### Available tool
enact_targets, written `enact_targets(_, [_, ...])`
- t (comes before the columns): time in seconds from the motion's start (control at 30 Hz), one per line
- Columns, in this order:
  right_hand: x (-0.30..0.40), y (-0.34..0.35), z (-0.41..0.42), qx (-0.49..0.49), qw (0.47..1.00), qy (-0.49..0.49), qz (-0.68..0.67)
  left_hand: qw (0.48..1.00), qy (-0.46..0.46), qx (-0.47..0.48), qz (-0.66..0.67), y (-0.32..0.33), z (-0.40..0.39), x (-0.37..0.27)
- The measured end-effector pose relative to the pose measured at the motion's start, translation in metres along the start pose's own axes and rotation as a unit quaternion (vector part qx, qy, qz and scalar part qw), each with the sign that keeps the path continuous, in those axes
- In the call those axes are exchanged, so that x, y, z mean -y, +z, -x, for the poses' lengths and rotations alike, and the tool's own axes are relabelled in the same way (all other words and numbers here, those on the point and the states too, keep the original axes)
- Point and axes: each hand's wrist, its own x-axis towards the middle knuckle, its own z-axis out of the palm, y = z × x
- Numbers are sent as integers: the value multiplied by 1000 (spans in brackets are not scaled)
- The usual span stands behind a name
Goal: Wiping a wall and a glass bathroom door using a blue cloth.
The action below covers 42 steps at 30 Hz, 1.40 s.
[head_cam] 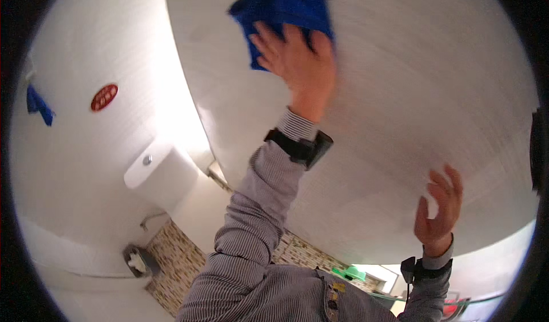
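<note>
My left hand (300, 64) lies with spread fingers on a blue cloth (285, 4), pressing it against a broad pale panel (386, 86) that looks like a door. The cloth is spread out with creases, and its upper edge leaves the view. Lower on the right, my right hand (441, 210) holds nothing; its fingers are apart and slightly curled. It is over the panel in the picture, but I cannot tell if it touches. Black straps circle both of my wrists over striped sleeves.
At left are a white toilet cistern (163, 172), a red oval sticker (104, 97) and a hanging blue cloth (40, 105). A dark bin (148, 262) with white paper stands by the mosaic-patterned floor (176, 253). Green plastic (354, 272) shows behind me. A dark fitting (536, 150) edges the panel.
</note>
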Motion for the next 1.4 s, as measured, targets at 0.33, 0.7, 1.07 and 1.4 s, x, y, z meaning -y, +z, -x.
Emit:
enact_targets(0.33, [2,-37,87,-4,974,199,-107,981,192,41,7,24,75,-129])
enact_targets(0.7, [1,-70,121,-60,957,271,-85,839,485,210,132,36,173,-258])
enact_targets(1.07, [24,-86,120,-35,942,332,-25,686,644,254,225,46,164,-264])
enact_targets(1.4, [73,-59,90,-13,950,307,-53,795,537,180,218,1,57,-166])
